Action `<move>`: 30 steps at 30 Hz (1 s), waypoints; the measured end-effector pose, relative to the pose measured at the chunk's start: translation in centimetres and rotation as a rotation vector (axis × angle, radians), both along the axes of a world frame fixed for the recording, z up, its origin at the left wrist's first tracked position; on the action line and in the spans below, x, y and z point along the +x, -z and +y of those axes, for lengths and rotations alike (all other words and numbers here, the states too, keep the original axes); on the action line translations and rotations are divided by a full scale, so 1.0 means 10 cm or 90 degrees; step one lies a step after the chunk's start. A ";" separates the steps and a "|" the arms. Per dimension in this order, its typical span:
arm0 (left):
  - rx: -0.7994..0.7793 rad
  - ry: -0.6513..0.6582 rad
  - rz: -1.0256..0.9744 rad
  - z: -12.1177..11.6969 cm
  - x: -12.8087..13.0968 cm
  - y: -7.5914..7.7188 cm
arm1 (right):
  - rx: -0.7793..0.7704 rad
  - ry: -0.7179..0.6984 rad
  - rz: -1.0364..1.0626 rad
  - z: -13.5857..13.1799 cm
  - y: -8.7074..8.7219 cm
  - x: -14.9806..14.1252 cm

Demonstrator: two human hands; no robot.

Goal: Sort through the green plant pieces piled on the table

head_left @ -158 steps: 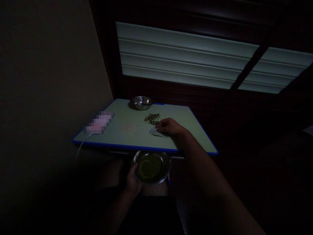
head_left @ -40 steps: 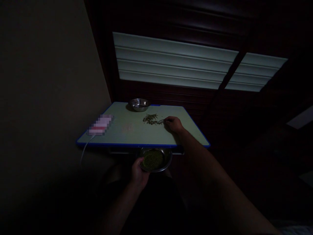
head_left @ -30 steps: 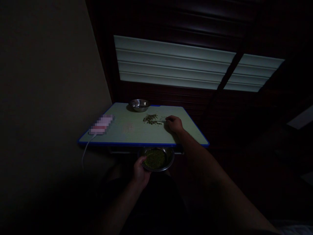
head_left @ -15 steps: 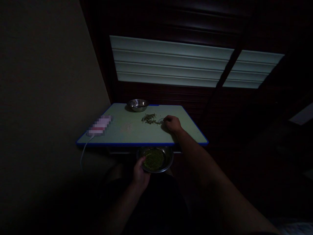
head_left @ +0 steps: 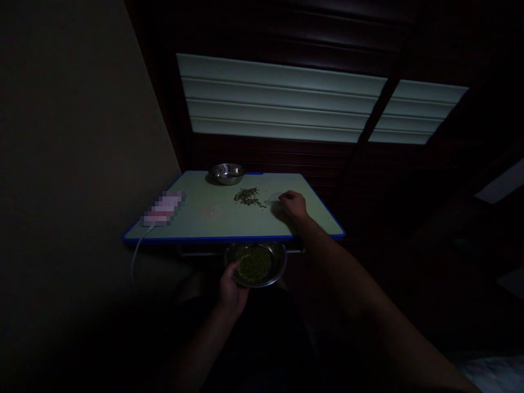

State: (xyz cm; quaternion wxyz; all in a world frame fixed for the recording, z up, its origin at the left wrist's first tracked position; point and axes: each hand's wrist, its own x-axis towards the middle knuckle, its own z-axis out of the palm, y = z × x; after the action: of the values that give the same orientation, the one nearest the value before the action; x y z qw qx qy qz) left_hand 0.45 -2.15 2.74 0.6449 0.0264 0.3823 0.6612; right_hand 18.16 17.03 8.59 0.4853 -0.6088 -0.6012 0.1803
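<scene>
My left hand (head_left: pixel 232 289) grips the near-left rim of a steel bowl (head_left: pixel 280 267), thumb over the edge. Small green grains (head_left: pixel 254 263), like mung beans, lie in this bowl, which is just below the table's front edge. My right hand (head_left: pixel 293 204) is closed, its fingertips pinching a clear, thin, curved piece (head_left: pixel 272 200) low over the table; its exact kind is too dim to tell. Left of that piece, a loose scatter of small brownish grains (head_left: pixel 247 196) covers part of the pale green tabletop (head_left: pixel 229 224).
A second steel bowl (head_left: pixel 227 174) stands at the table's back left. A phone-like object (head_left: pixel 162 208), blurred out, lies at the left edge with a white cable (head_left: pixel 137 251) hanging down. Dark louvred doors (head_left: pixel 270 103) rise behind, and a wall (head_left: pixel 82 136) borders the left.
My right hand has shifted slightly right relative to the grains, and the clear piece has moved away from the scatter. My left hand keeps its hold on the bowl. The view has shifted slightly.
</scene>
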 end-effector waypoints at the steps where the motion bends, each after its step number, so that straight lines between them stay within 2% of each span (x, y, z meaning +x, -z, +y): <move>1: 0.003 0.001 0.004 0.00 0.00 0.00 | 0.008 -0.003 -0.012 -0.01 0.00 -0.01; 7: 0.009 0.003 0.004 -0.01 -0.01 -0.03 | 0.017 -0.039 -0.081 -0.09 -0.05 -0.06; 19: 0.005 0.008 0.002 -0.02 -0.02 -0.04 | 0.023 -0.069 -0.062 0.00 0.03 -0.03; 30: 0.011 0.008 -0.010 -0.01 -0.02 -0.03 | 0.016 -0.086 -0.059 -0.02 0.02 -0.04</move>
State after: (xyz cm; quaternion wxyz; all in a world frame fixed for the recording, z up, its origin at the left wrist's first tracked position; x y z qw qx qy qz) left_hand 0.27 -2.27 3.08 0.6521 0.0293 0.3708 0.6606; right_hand 17.73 16.81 8.39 0.4514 -0.5682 -0.6649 0.1770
